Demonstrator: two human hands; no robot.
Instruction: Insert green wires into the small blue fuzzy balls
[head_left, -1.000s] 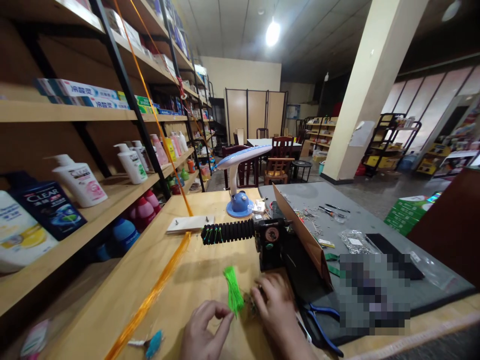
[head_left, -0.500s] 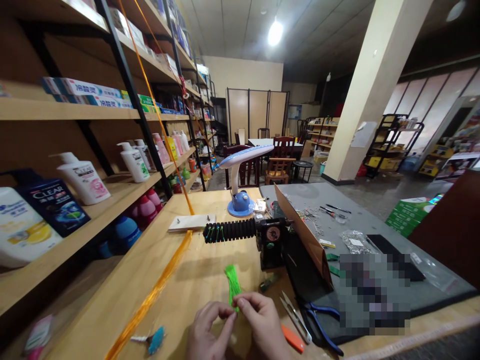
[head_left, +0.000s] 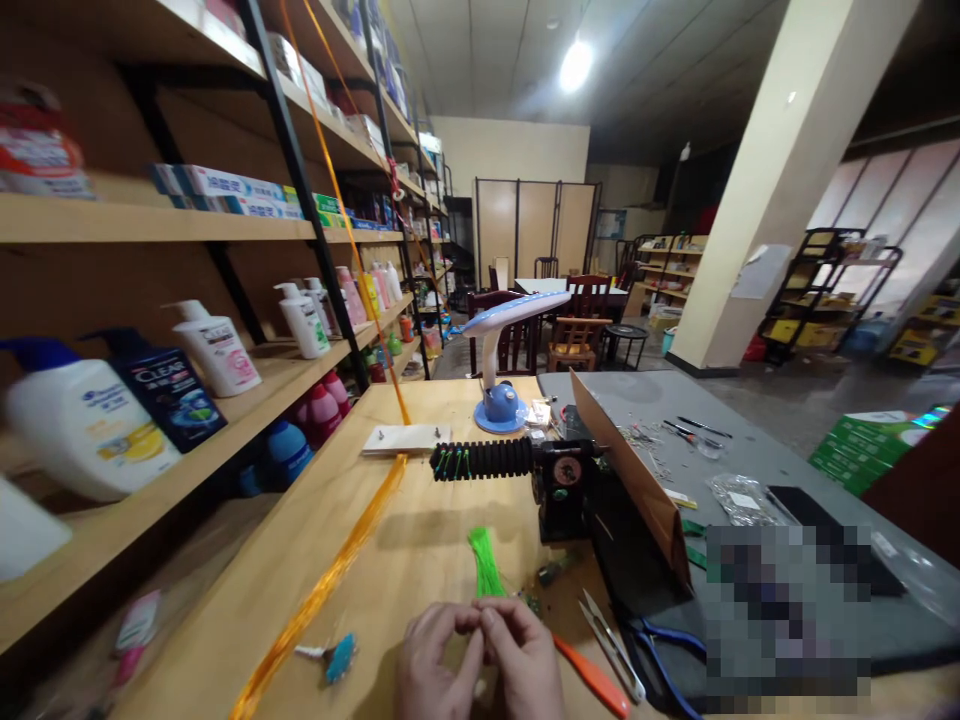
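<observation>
My left hand (head_left: 439, 665) and my right hand (head_left: 523, 660) meet low in the middle, fingertips pinched together. Whatever lies between the fingers is hidden or too fine to name. Just beyond them a bundle of bright green threads (head_left: 485, 562) lies on the wooden table (head_left: 420, 560). To the right of my right hand are an orange-handled tool (head_left: 592, 678), metal thread snips (head_left: 613, 648) and blue-handled pliers (head_left: 667, 645). Farther back, a black ribbed rod (head_left: 491, 460) with several green threads tied round its left end projects from a small black machine (head_left: 566, 490).
Orange strands (head_left: 337, 575) run down the table from under a white plate (head_left: 397, 440). A blue tuft (head_left: 341, 658) lies at left. Behind the rod stands a desk lamp (head_left: 499, 408). An upright cardboard sheet (head_left: 637, 490) borders the grey mat (head_left: 645, 400). Shelves of bottles line the left.
The view has turned slightly left, so the scene sits farther right. My hands have drawn closer together; the bit of green seen at the fingertips earlier no longer shows.
</observation>
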